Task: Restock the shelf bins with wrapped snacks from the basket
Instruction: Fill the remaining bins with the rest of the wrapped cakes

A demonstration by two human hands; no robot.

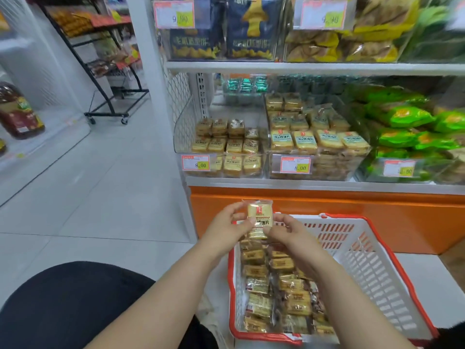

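Head view: left hand [227, 219] and right hand [286, 230] both pinching one snack [260, 214], held above basket [372, 263]. More packs [276, 285] inside basket; half-filled bin [224, 144] on shelf ahead.

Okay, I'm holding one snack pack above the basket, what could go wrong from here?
Both hands, left hand and right hand, only pinch the snack pack by its edges, so the slick wrapper might slip back into the basket. The right bin already looks heaped, so an added pack could slide off; the left bin shows more room.
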